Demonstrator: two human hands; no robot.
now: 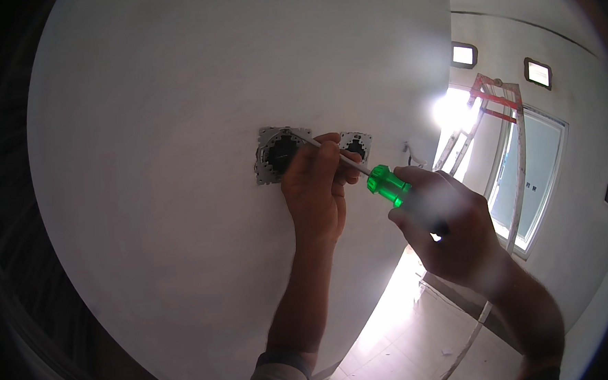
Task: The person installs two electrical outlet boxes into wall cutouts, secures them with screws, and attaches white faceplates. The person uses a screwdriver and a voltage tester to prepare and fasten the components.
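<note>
My right hand point(453, 220) is wrapped round the green see-through handle of a screwdriver point(388, 185). Its metal shaft slants up and left to the upper edge of a wall socket point(272, 165), a black insert in a square grey metal frame set in the white wall. My left hand point(319, 179) is closed with its fingers around the shaft, close to the tip, and covers the socket's right side. Just right of those fingers sits a second framed socket point(356, 144), partly hidden by them. The tip's exact contact with a screw is too small to tell.
A stepladder point(515, 151) with red top parts stands beyond the wall's right edge, before a glazed door or window point(529, 178). Loose wires point(414, 158) stick out near that edge. Two small square windows point(538, 72) are high on the far wall. Pale tiles point(388, 361) cover the floor.
</note>
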